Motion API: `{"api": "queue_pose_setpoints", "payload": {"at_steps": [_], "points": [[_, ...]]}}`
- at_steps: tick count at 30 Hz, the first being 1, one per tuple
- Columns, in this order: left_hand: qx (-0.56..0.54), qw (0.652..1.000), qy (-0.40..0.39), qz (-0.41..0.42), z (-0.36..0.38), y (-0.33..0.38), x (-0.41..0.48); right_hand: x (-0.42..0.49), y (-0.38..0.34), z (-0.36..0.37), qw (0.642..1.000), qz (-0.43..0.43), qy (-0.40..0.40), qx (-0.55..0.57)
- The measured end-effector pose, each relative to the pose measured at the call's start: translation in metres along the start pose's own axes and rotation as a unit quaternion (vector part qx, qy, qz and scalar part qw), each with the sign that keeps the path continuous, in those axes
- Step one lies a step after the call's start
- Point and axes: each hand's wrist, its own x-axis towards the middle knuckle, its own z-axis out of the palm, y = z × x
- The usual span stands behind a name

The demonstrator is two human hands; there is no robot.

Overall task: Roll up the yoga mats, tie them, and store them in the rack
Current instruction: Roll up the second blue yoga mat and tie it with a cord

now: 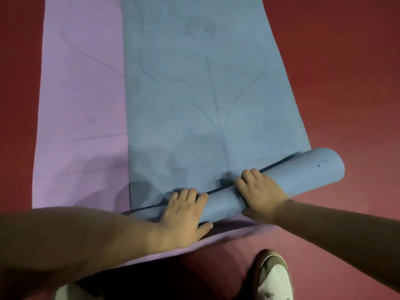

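Observation:
A blue yoga mat (pixel 205 87) lies flat on the floor, partly overlapping a purple yoga mat (pixel 80 105) to its left. The blue mat's near end is rolled into a short cylinder (pixel 303 172) that slants up to the right. My left hand (pixel 184 213) grips the roll's left part, fingers over the top and thumb on the near side. My right hand (pixel 259 191) grips the roll near its middle, fingers curled over the top onto the flat mat.
Red carpeted floor (pixel 346 72) surrounds both mats. A white shoe (pixel 273 276) stands on the floor at the bottom right, close to the roll. A pale shape shows at the bottom left edge. No rack or tie is in view.

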Motion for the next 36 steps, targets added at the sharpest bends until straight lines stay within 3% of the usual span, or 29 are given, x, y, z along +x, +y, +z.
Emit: {"api": "queue_pose_setpoints", "payload": {"at_steps": [2,7,15,20,27,36], "points": [[-0.009,0.999,0.046,0.019,0.008,-0.002,0.002,0.0,-0.002,0.021,0.998,-0.024,0.048,-0.018],[0.014,0.996,0.08,0.022,0.009,0.019,0.004,-0.021,0.007,0.042,0.999,-0.046,0.017,0.001],[-0.007,0.998,-0.025,-0.065,0.021,0.046,-0.007,-0.024,0.016,0.068,0.988,-0.081,0.028,0.127],[-0.005,0.996,-0.042,-0.083,0.017,0.052,-0.003,-0.016,0.016,0.067,0.986,-0.102,0.007,0.129],[0.013,0.996,-0.002,-0.093,0.033,0.061,-0.015,-0.027,0.015,0.083,0.985,-0.088,0.009,0.147],[-0.078,0.988,0.066,-0.112,0.04,0.062,-0.023,-0.03,0.017,0.089,0.978,-0.068,0.031,0.197]]}}
